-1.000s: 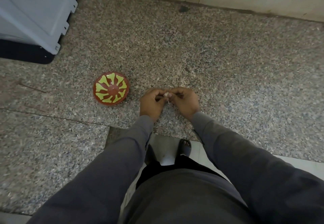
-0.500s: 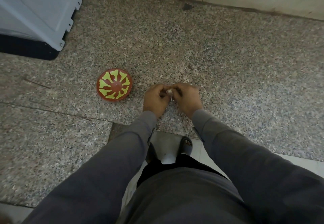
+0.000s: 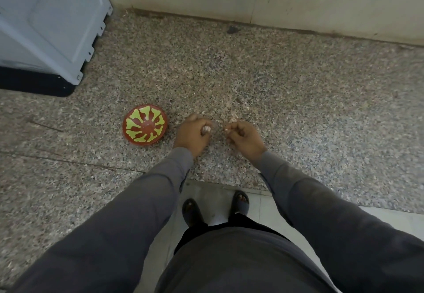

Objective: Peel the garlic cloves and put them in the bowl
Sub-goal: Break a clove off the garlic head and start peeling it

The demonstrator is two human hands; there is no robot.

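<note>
Separating after working close together half a second ago, the person's two hands are now hovering apart over the speckled grey-pink granite bench (image 3: 286, 90), which suggests a strip of skin is coming away. The left hand (image 3: 191, 135) is curling its fingers round the small pale garlic clove (image 3: 206, 129), just beside the round red clay bowl with yellow-green petal markings (image 3: 145, 125); the bowl is looking empty. The right hand (image 3: 244, 137) is pinching a tiny whitish scrap, probably peel. A large light-grey plastic appliance panel (image 3: 46, 21) is sitting well apart, and nothing is blocking the short path to the bowl.
</note>
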